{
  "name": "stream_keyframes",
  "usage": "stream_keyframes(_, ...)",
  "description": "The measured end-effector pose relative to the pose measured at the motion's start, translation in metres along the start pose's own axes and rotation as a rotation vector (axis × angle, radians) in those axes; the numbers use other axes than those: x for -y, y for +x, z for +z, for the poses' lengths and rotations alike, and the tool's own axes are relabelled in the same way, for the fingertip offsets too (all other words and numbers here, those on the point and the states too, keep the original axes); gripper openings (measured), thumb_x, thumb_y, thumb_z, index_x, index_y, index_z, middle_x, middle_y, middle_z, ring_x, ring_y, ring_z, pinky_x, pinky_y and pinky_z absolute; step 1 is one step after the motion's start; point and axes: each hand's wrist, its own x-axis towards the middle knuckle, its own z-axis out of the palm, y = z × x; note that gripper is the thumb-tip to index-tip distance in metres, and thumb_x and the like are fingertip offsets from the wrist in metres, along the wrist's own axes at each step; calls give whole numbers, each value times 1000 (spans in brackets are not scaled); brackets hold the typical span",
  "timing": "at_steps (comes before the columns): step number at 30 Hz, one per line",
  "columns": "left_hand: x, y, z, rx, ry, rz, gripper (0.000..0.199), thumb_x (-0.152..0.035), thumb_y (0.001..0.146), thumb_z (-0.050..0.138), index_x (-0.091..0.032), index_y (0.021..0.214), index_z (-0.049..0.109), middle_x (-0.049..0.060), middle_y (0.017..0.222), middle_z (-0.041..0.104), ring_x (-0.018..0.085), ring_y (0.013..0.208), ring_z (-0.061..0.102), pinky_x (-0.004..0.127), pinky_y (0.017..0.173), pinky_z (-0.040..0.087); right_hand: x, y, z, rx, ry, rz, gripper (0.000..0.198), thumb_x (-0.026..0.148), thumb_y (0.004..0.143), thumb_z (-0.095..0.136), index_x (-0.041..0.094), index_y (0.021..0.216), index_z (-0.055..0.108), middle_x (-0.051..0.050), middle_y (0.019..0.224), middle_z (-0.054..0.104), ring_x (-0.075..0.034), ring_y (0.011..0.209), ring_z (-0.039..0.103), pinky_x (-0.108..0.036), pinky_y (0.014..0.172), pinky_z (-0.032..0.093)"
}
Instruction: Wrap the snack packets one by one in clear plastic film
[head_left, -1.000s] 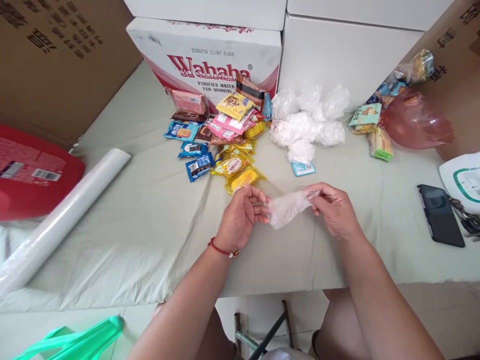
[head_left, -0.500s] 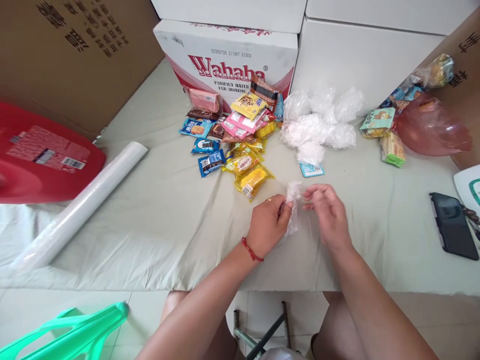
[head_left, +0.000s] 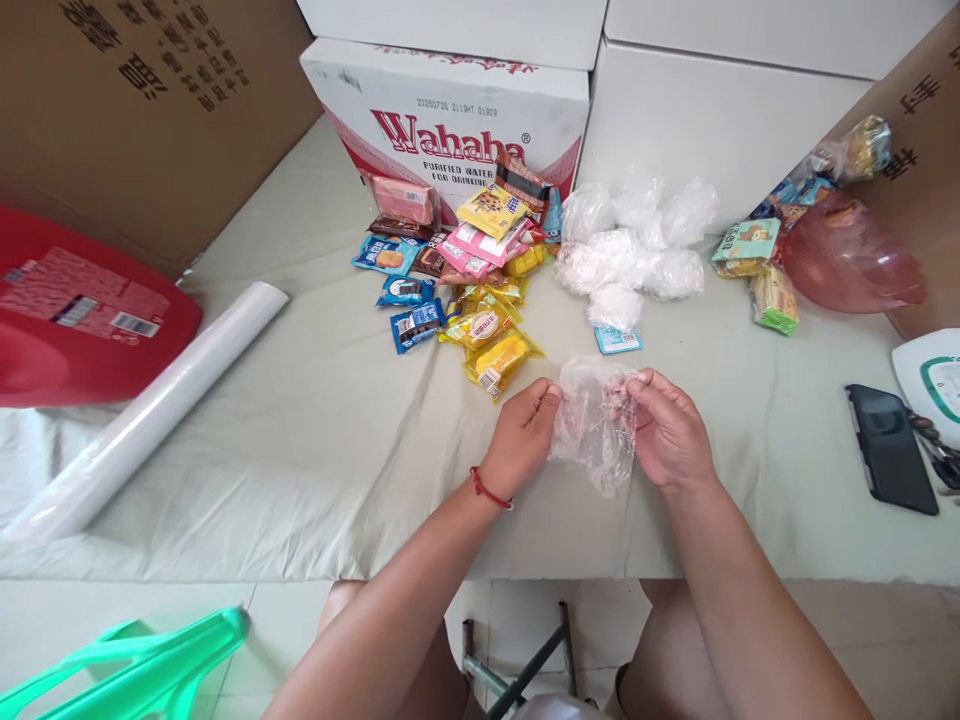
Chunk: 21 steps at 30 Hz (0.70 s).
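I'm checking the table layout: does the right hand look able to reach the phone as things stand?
Likely yes: the right hand may need to release the clear plastic it pinches first, but only cloth shows between that hand and the phone.

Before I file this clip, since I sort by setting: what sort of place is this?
Indoors, possibly a home or small storeroom: a cloth-covered table bears wrapped snacks and a purified-water carton.
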Motion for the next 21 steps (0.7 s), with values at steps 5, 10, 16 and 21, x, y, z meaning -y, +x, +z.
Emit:
stream_keyframes(5, 4, 7, -1, -175, -271, -108, 38, -49, 90, 63, -22, 68, 46, -2, 70, 44, 14, 66, 40, 27, 61, 34, -1, 1, -1, -28, 20, 49, 26, 37, 73, 78, 24, 73, 55, -1, 90, 70, -18, 75, 65, -31, 64, 53)
stream_keyframes(10, -5, 7, 0, -114, -507, -272, 26, -43, 85, 65, -21, 80, 53, -3, 73, 47, 12, 62, 41, 26, 60, 35, 1, 4, -4, -48, 162, 100, 23, 32, 69, 77, 24, 72, 55, -3, 92, 74, -22, 83, 70, -33, 68, 57)
stream_keyframes(16, -6, 1, 3, -317, -17, 125, 2, -23, 78, 64, -22, 79, 63, -1, 79, 53, 16, 75, 48, 29, 72, 40, 4, 0, -1, 79, 145, 71, 22, 38, 74, 73, 26, 76, 55, -6, 105, 77, -29, 101, 72, -43, 80, 60)
stream_keyframes(21, -7, -4, 9, -117, -138, 165, 28, -35, 97, 45, -22, 87, 67, 5, 91, 61, 22, 91, 57, 32, 79, 45, 0, -5, 5, 166, 86, 36, 26, 41, 75, 75, 26, 74, 55, -6, 107, 77, -30, 109, 71, -48, 91, 58)
